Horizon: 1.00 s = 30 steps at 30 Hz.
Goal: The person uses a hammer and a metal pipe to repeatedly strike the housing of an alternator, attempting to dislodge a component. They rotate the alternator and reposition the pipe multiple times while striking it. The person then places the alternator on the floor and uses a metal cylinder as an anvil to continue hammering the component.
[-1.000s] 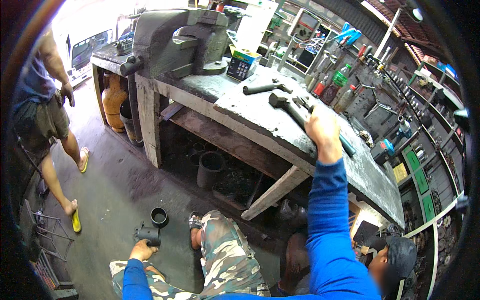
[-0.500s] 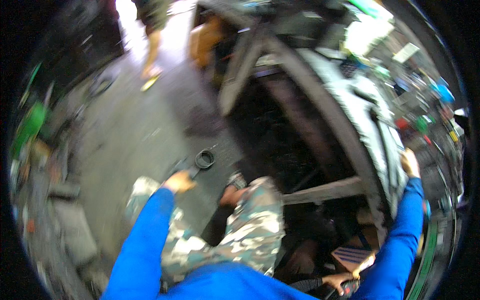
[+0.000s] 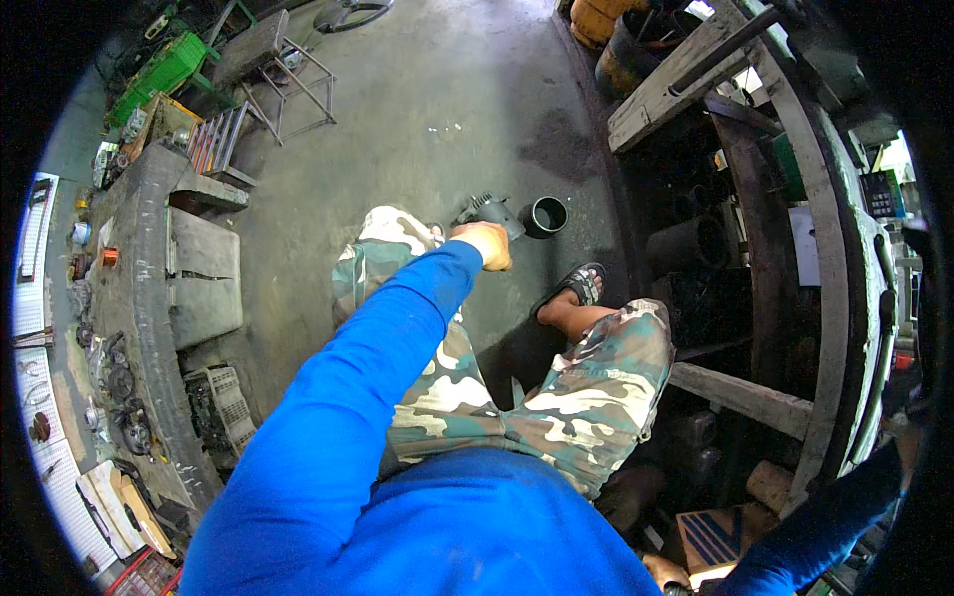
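Note:
My left hand reaches forward past my left knee, its fingers curled at a dark grey metal part with a coil-like piece at one end. The part lies low over the floor, and my hand hides some of it. Just right of it stands an open black cylinder, like a short sleeve or cup. My right arm, in a blue sleeve, stretches out beside the workbench to the dark right rim. There my right hand barely shows, and its fingers cannot be made out.
A heavy wooden bench frame stands along the right. Another person's hand shows at the lower edge near a striped cardboard box. On the left are a cluttered bench, a metal-legged stool and a green machine.
The view has swung right-to-left, bringing the left bench into sight. My left hand stays by the dark grey part. My right hand has left the benchtop's lit edge for the dark rim.

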Motion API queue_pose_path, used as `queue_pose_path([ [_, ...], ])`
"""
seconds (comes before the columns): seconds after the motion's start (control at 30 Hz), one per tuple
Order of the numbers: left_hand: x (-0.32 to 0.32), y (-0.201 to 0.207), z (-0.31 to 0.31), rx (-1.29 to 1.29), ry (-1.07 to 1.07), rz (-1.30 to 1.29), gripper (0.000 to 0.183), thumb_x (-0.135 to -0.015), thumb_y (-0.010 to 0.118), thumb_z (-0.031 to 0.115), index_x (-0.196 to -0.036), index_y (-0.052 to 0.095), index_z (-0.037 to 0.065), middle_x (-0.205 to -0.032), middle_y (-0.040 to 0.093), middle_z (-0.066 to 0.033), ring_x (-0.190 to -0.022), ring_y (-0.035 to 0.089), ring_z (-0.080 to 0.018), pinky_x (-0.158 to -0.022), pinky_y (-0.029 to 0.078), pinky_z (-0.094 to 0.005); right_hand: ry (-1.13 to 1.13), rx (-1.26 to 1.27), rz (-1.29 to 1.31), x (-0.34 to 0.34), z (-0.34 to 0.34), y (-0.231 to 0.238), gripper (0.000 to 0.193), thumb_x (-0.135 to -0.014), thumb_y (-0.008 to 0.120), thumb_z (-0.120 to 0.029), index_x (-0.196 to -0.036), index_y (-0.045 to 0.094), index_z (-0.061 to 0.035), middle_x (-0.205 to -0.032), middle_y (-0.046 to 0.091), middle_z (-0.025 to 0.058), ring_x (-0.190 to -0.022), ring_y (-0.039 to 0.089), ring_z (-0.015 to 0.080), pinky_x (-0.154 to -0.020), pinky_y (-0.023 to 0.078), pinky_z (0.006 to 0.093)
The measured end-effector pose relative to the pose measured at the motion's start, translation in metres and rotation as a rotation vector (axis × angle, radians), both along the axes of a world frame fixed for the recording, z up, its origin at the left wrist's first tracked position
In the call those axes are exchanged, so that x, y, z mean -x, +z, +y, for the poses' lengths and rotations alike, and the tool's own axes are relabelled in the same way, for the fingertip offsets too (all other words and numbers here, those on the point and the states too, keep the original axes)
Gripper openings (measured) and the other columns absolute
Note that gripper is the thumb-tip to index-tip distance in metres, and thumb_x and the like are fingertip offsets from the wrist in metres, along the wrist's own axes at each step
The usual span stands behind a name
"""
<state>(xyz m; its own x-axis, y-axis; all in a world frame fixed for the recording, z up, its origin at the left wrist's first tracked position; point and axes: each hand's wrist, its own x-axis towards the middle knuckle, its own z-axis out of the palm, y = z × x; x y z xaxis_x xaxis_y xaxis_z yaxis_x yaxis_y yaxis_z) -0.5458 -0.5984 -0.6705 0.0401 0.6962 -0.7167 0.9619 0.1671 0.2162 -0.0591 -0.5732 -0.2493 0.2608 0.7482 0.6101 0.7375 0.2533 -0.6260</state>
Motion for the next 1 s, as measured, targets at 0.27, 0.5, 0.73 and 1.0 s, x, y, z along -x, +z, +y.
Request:
queue_pose_path([
  [0.27, -0.049, -0.120, -0.006, 0.207, 1.471, -0.714, 0.076, -0.078, 0.089, 0.039, -0.132, 0.065, -0.010, -0.140, 0.065, -0.0257, -0.129, 0.063, -0.0379, -0.109, 0.049, -0.0439, 0.482, 0.970, 0.748, 0.254, 0.034, -0.206, 0.036, -0.103, 0.064, -0.041, -0.115, 0.063, -0.0070, -0.080, 0.060, 0.0000, -0.060, 0.054, 0.0088, -0.052, 0.045, 0.0252],
  [0.5, -0.057, -0.261, 0.042, 0.033, 1.875, -0.625, 0.112, -0.072, 0.093, 0.045, -0.148, 0.038, -0.016, -0.153, 0.049, -0.0311, -0.140, 0.050, -0.0404, -0.117, 0.041, -0.0497, 0.235, 1.553, 0.705, 0.298, 0.073, -0.416, 0.029, -0.109, 0.056, -0.035, -0.109, 0.059, -0.0060, -0.075, 0.058, 0.0028, -0.053, 0.052, 0.0141, -0.048, 0.047, 0.0309],
  [0.73, -0.059, -0.348, 0.094, -0.100, 1.865, -0.419, 0.126, -0.063, 0.101, 0.042, -0.148, 0.028, -0.017, -0.149, 0.051, -0.0325, -0.137, 0.053, -0.0395, -0.116, 0.043, -0.0451, 0.073, 1.698, 0.873, 0.282, 0.100, -0.473, 0.026, -0.109, 0.057, -0.032, -0.117, 0.057, -0.0079, -0.077, 0.055, 0.0030, -0.055, 0.054, 0.0151, -0.047, 0.048, 0.0314],
  [1.0, -0.033, -0.373, 0.057, -0.303, 1.621, -0.582, 0.099, -0.062, 0.102, 0.033, -0.136, 0.050, -0.008, -0.130, 0.067, -0.0233, -0.116, 0.067, -0.0344, -0.105, 0.052, -0.0423, -0.048, 1.831, 1.095, 0.265, 0.079, -0.512, 0.023, -0.109, 0.053, -0.033, -0.101, 0.055, -0.0123, -0.076, 0.055, 0.0021, -0.056, 0.052, 0.0175, -0.049, 0.047, 0.0348],
])
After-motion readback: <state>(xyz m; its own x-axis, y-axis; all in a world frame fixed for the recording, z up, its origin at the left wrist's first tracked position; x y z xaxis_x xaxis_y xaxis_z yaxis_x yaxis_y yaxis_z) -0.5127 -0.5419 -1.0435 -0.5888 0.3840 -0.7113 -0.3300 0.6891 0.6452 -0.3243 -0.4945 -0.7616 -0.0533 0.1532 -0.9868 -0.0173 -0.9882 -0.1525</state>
